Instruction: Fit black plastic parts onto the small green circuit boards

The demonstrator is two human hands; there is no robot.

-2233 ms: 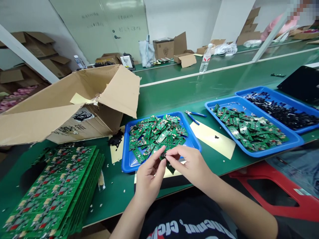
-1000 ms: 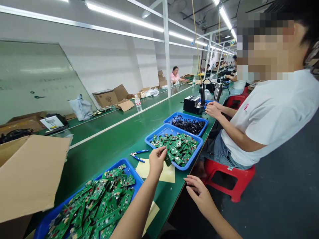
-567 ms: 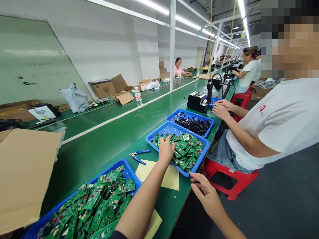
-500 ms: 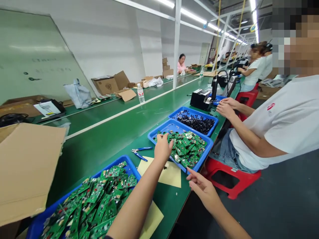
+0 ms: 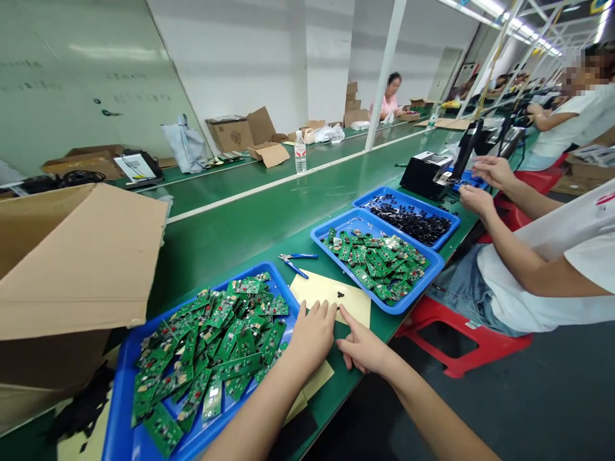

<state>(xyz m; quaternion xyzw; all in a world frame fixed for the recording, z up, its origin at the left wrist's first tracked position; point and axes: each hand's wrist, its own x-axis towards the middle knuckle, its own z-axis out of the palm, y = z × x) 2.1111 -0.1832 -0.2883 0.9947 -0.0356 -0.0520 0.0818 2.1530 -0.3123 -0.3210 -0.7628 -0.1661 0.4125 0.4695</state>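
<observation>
My left hand lies palm down at the near edge of a yellow paper sheet, fingers stretched forward. Close beside it, my right hand extends its index finger onto the sheet, the other fingers loosely bent. Between the fingertips a tiny dark piece shows, too small to name. A small black part lies on the paper just beyond them. Left of my hands stands a blue tray heaped with green circuit boards. Blue-handled cutters rest open above the sheet.
A second blue tray of circuit boards stands ahead, then a blue tray of black parts. A cardboard box is at the left. At the right a co-worker on a red stool works beside a black machine.
My left hand has come back from the far circuit-board tray to the yellow sheet. My right hand has moved in beside it. The view has swung right and down.
</observation>
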